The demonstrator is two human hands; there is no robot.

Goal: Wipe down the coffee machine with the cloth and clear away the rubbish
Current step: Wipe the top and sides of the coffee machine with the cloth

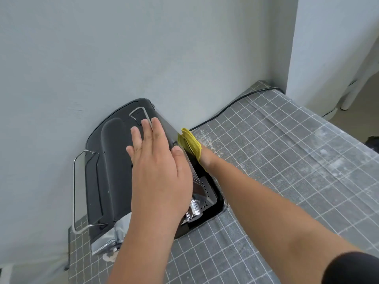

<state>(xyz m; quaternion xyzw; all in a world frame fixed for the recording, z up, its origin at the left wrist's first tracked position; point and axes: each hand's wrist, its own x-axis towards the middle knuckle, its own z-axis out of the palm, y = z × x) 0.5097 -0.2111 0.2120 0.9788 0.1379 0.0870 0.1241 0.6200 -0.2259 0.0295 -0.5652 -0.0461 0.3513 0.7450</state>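
A black coffee machine stands against the wall on a grey checked tablecloth. My left hand lies flat on its top, fingers spread, holding nothing. My right hand reaches along the machine's right side and grips a folded yellow cloth, which presses against that side panel. Most of my right hand's fingers are hidden behind the cloth and the machine. A crumpled white scrap lies on the cloth by the machine's near left corner.
The machine's metal drip tray and chrome spout show below its front. A black power cable runs along the wall to the right. The tablecloth stretches right; a white wall corner stands behind it.
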